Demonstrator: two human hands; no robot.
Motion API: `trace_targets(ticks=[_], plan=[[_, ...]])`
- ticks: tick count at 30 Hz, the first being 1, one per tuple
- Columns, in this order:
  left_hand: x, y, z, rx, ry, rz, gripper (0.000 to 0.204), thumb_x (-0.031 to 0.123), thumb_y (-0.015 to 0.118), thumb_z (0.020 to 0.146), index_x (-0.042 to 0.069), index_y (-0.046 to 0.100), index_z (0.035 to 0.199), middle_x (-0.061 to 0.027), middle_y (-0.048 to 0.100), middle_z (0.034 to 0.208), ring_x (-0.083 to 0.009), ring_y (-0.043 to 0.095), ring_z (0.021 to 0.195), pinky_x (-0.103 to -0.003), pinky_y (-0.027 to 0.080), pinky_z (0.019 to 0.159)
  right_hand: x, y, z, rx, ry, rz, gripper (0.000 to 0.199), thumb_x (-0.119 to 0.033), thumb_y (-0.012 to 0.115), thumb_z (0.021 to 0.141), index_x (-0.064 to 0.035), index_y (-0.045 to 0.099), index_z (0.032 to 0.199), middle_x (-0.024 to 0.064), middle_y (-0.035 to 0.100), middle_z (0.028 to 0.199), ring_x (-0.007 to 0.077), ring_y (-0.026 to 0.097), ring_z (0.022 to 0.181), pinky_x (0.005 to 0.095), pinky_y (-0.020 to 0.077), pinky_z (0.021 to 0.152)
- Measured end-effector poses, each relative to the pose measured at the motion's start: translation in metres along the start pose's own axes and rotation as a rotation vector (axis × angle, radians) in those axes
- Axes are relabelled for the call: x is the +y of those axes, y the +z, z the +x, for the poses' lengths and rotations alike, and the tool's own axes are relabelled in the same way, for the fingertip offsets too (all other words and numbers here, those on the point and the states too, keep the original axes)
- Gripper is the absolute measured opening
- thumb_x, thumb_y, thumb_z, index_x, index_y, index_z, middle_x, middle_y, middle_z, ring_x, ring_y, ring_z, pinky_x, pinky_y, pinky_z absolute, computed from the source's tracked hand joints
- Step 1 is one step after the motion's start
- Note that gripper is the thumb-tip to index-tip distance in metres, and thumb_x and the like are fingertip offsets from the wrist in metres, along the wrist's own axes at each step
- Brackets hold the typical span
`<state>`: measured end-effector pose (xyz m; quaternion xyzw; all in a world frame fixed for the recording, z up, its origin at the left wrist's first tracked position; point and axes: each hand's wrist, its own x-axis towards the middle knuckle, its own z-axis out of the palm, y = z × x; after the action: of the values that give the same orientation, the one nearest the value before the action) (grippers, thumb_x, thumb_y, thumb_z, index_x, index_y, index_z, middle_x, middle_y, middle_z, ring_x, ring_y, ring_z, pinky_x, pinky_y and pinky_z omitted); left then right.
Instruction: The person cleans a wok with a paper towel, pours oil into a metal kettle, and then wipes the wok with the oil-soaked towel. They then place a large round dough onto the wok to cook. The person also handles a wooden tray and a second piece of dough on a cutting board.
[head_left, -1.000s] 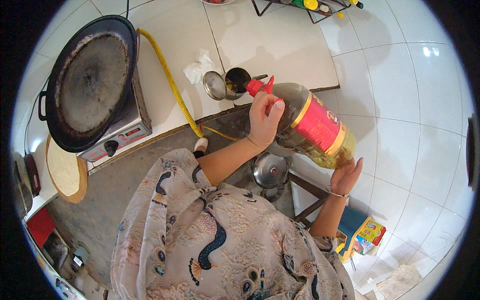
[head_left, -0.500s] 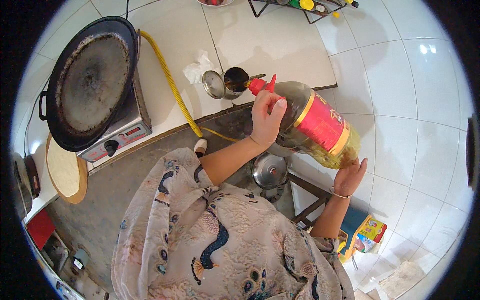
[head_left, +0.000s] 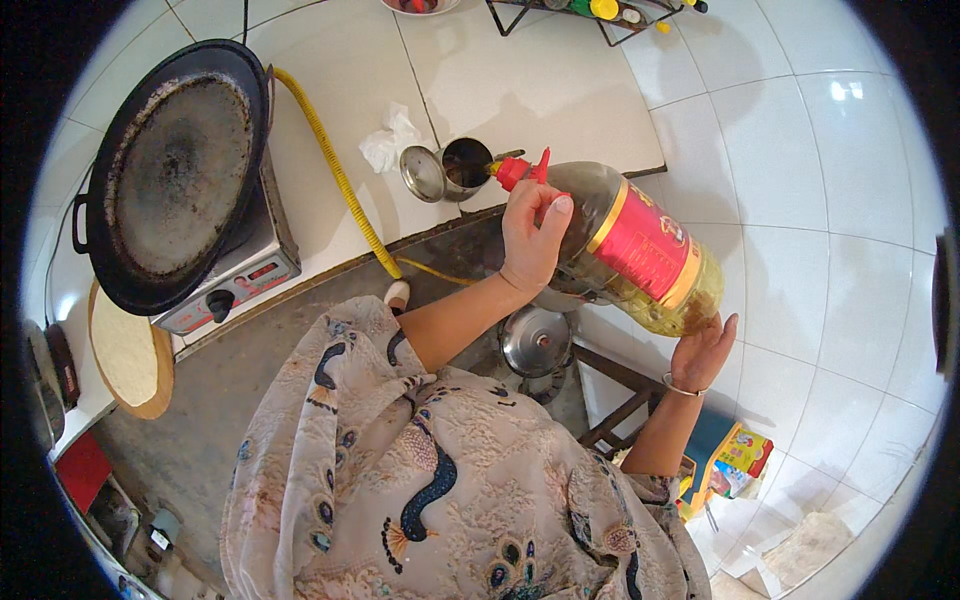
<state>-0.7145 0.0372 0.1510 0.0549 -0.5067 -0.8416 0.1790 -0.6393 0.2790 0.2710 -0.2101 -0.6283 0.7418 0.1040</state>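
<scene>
Fingers of the left hand are wrapped snugly round the neck of a big clear bottle, just behind its red cap, while the right hand is opened out flat-ish, palm and fingers touching the base. So the bottle's held tipped over between the two, up off the pale tiled counter, with its spout right at the mouth of a small metal pot. Counter's got a dark seam and a worn brown edge, plus a crumpled white tissue near the pot and a yellow hose running over the edge. Grey floor below, shiny white wall tiles off to the right. Container-wise: yellowish liquid in the bottle, red label on its side; the little pot's lid sits tilted beside its opening, insides dark, can't tell how full. Wide black pan on the cooker has a scorched, bare-looking bottom. Lower down there's a lidded silver pot, contents hidden.
</scene>
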Motion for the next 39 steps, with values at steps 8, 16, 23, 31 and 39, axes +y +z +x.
trace_targets(ticks=[8, 16, 23, 31, 39], plan=[[0.006, 0.007, 0.001, 0.067, 0.031, -0.088, 0.015, 0.014, 0.056, 0.080, 0.002, 0.051, 0.073, -0.0031, 0.042, 0.071, -0.0124, 0.040, 0.067, -0.024, 0.034, 0.062, -0.004, 0.001, -0.005, -0.016, -0.022, 0.008, 0.057, -0.044, 0.031, 0.092, 0.0040, 0.047, 0.116, 0.0136, 0.053, 0.118, 0.0234, 0.047, 0.111, 0.0350, 0.0313, 0.096], [0.006, 0.002, -0.002, -0.007, 0.008, -0.025, 0.019, 0.019, 0.049, 0.087, 0.000, 0.053, 0.083, -0.0039, 0.049, 0.084, -0.0112, 0.044, 0.077, -0.024, 0.036, 0.071, -0.007, -0.003, -0.006, -0.028, -0.035, -0.025, 0.059, -0.046, 0.029, 0.092, 0.0054, 0.044, 0.118, 0.0140, 0.052, 0.119, 0.0236, 0.045, 0.113, 0.0353, 0.0300, 0.098], [0.009, 0.003, -0.002, 0.004, 0.013, -0.051, 0.019, 0.019, 0.049, 0.087, 0.001, 0.052, 0.082, -0.0034, 0.049, 0.084, -0.0107, 0.044, 0.076, -0.024, 0.036, 0.070, -0.012, 0.010, -0.013, 0.032, -0.032, 0.018, 0.055, -0.044, 0.030, 0.092, 0.0029, 0.049, 0.114, 0.0120, 0.056, 0.114, 0.0221, 0.049, 0.107, 0.0336, 0.0326, 0.095], [0.011, 0.003, -0.006, -0.032, -0.084, -0.096, 0.018, 0.019, 0.051, 0.086, 0.002, 0.052, 0.081, -0.0023, 0.047, 0.082, -0.0097, 0.043, 0.075, -0.024, 0.036, 0.068, 0.009, -0.024, -0.005, -0.007, 0.027, 0.065, 0.053, -0.044, 0.034, 0.091, 0.0010, 0.050, 0.113, 0.0108, 0.057, 0.111, 0.0221, 0.051, 0.104, 0.0339, 0.0343, 0.093], [0.011, -0.002, 0.000, -0.075, 0.054, 0.070, 0.018, 0.018, 0.054, 0.084, 0.001, 0.051, 0.079, -0.0032, 0.044, 0.078, -0.0118, 0.042, 0.072, -0.026, 0.036, 0.066, 0.054, -0.030, -0.005, 0.003, 0.138, 0.205, 0.053, -0.045, 0.034, 0.090, -0.0010, 0.051, 0.115, 0.0093, 0.058, 0.111, 0.0220, 0.052, 0.103, 0.0337, 0.0357, 0.092]])
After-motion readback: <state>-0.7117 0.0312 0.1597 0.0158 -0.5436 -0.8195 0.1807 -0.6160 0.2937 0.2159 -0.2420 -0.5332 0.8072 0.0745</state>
